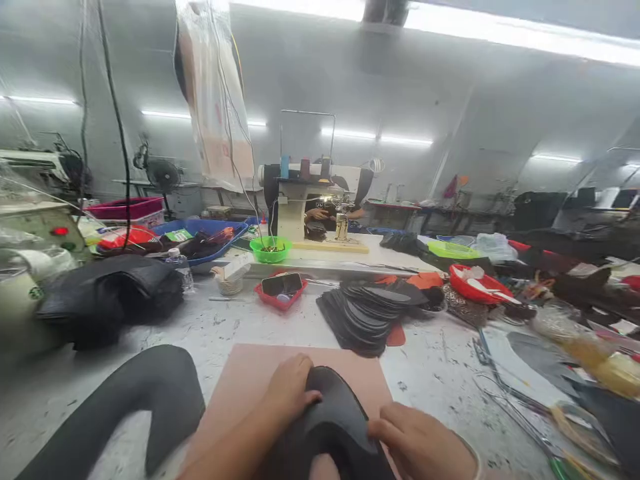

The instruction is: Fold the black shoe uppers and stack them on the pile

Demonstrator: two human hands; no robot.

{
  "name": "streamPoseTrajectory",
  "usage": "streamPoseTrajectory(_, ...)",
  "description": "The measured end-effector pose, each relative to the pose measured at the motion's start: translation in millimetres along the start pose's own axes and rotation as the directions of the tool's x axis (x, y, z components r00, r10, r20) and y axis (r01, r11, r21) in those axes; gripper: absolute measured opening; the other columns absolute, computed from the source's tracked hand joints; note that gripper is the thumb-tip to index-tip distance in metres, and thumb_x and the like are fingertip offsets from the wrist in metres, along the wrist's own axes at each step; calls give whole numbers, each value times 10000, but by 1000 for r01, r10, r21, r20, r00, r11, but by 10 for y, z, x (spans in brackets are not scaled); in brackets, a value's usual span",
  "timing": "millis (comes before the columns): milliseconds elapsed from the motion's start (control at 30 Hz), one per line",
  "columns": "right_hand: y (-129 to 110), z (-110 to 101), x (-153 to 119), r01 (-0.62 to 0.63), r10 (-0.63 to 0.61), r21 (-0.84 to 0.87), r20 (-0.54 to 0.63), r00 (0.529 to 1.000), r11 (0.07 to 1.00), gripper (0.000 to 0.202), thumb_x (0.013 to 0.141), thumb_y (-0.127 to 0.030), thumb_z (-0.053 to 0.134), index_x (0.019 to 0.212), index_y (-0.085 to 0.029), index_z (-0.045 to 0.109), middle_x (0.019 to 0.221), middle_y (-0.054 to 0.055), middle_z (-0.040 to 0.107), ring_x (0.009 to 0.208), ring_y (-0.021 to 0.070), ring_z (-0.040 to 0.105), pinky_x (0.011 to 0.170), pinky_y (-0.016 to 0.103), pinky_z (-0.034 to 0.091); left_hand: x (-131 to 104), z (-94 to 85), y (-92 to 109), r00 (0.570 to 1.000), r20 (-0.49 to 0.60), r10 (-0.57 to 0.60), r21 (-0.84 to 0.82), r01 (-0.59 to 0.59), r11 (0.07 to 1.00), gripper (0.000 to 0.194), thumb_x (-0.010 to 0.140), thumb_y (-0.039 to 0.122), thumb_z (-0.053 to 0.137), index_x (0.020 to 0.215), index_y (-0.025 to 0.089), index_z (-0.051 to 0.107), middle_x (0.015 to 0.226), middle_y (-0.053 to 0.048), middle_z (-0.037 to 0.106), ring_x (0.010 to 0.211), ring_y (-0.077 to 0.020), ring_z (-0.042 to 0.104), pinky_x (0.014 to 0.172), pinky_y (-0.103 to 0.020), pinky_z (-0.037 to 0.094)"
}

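Observation:
A curved black piece [336, 408] lies on a pinkish board [250, 373] at the bottom centre. My left hand [291, 387] rests at its left edge, thumb stretched over the black surface and the fingers near its top. At the right edge my right hand [413, 437] has its thumb and fingers closed on the rim of the black piece. The lower part of the piece runs out of view. To the left, another curved black piece [170, 387] lies on the white table [235, 327].
Beyond the board are a stack of black pieces [363, 313], a red tray [281, 300] with a phone, and a green bowl [271, 250]. A sewing machine [293, 217] stands behind. Black material [115, 293] lies left; wires and scissors-like tools [525, 413] lie right.

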State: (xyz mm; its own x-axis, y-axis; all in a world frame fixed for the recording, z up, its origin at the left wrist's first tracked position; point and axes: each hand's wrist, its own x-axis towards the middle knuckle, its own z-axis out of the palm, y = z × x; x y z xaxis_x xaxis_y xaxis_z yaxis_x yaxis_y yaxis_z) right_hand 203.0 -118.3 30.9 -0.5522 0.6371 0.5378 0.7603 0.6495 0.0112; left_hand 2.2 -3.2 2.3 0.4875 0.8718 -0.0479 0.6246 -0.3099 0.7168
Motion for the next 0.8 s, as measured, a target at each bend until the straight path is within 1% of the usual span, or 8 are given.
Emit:
streamPoseTrajectory(100,-13,13,253,-127,127,162,9,992,979,314,629,12,333,834,-203,433,662,-14,484,576,130,453,520,214,320,-104,16,163,998,59,25,-101,-19,995,190,694,131,510,878,149,552,885,-55,636,857,-209,565,779,-306,413)
streamPoseTrajectory(233,-14,146,421,-204,210,246,2,978,948,300,597,-10,383,823,-201,429,690,-21,498,609,133,472,550,219,347,-369,-35,487,960,186,208,-349,-133,928,248,827,227,371,884,169,606,861,-29,654,823,-176,581,687,-224,424)
streamPoseTrajectory(333,-31,231,436,-250,262,197,-40,964,948,306,589,-21,388,841,-187,441,770,7,492,605,128,468,525,221,352,-518,-101,639,947,183,264,-204,-227,952,341,861,308,319,855,166,629,806,-56,655,736,-191,579,648,-243,399)
streamPoseTrajectory(400,-73,236,422,-222,246,145,-172,954,964,216,629,-29,399,779,-173,456,774,27,480,600,129,454,513,229,348,-547,-117,635,947,178,266,-153,-241,959,362,858,332,317,847,154,632,776,-74,649,702,-199,572,638,-260,385)
streamPoseTrajectory(500,-171,193,398,-30,16,-29,-396,918,999,174,761,-36,393,649,-151,461,648,28,472,573,137,431,524,261,331,-516,-78,514,974,154,164,-458,-76,885,305,794,356,427,830,151,649,772,-66,643,748,-202,562,682,-270,383)
streamPoseTrajectory(600,-260,176,393,104,-163,-153,-447,880,983,221,795,-8,394,638,-127,495,620,32,512,564,132,452,540,278,326,-459,-7,404,971,238,17,-777,180,603,281,627,357,595,789,137,661,722,-39,633,719,-181,548,690,-272,387)
streamPoseTrajectory(667,-297,198,409,76,-152,-181,-457,876,981,242,799,-3,389,623,-133,491,618,27,532,537,125,454,534,277,330,-426,31,399,964,263,-45,-797,243,552,261,522,304,668,715,129,653,649,-14,614,654,-157,525,649,-258,376)
streamPoseTrajectory(800,-325,239,458,-31,-56,-141,-576,816,989,247,832,-34,354,678,-159,501,628,8,579,551,129,509,570,283,397,-394,34,485,961,213,-179,-763,278,584,198,502,292,695,563,129,600,512,29,542,538,-100,449,553,-216,325)
